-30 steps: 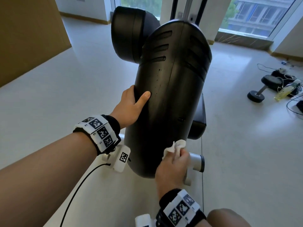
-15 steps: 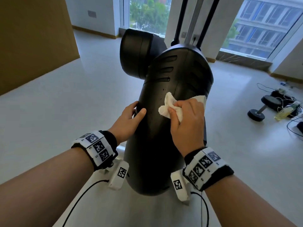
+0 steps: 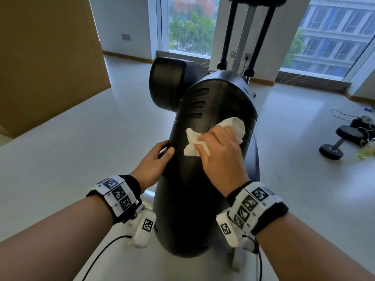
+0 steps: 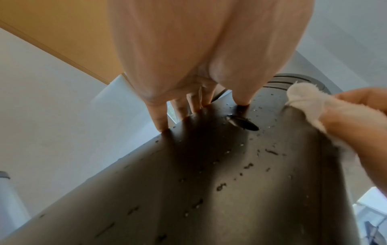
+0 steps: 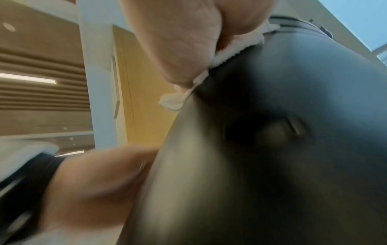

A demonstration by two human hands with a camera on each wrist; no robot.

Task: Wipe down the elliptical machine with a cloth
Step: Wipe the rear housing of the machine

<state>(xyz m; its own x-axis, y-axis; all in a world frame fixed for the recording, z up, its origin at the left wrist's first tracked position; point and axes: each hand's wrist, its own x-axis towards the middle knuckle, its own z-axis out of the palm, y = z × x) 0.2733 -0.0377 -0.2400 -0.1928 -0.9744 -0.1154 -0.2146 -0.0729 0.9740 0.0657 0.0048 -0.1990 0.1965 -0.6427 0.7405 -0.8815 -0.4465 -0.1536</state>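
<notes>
Since half a second back the right hand point(image 3: 221, 159) had slid the cloth point(image 3: 215, 134) a bit further up the elliptical housing point(image 3: 190, 199), toward the vent slots point(image 3: 197, 103). Left hand point(image 3: 155, 163) braced the housing's left flank, fingers straight, gripping nothing. Right-hand fingers were curled round the bunched cloth, pressing it on the upper middle. Droplets point(image 4: 247, 165) were left on the left face; my read: partway done, left side, top and uprights point(image 3: 249, 35) remained.

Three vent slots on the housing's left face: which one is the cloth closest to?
The lowest slot, just up-left of the white cloth under the right hand. The upper two slots sit farther up the housing.
</notes>
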